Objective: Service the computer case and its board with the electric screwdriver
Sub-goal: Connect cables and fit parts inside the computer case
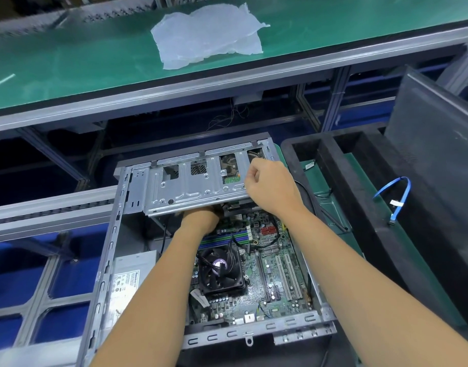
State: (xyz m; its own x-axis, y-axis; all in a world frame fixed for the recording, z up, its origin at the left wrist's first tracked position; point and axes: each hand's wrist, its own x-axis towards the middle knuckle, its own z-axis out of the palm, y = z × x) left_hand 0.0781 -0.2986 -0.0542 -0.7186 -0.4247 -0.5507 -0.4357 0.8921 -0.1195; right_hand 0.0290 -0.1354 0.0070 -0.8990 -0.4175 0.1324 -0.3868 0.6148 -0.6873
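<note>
Both my hands at the drive cage of the opened computer case.

The open grey metal computer case (105, 263) lies on its side in front of me, its green circuit board (277, 271) with the black cooler fan (222, 271) facing up. My right hand (270, 185) is curled round the right edge of the hinged silver metal drive cage (190, 184) at the case's far end. My left hand (201, 218) reaches under that cage; its fingers are hidden, so I cannot tell their state. A crumpled white plastic sheet (209, 35) lies on the far green bench (68, 62).
</note>
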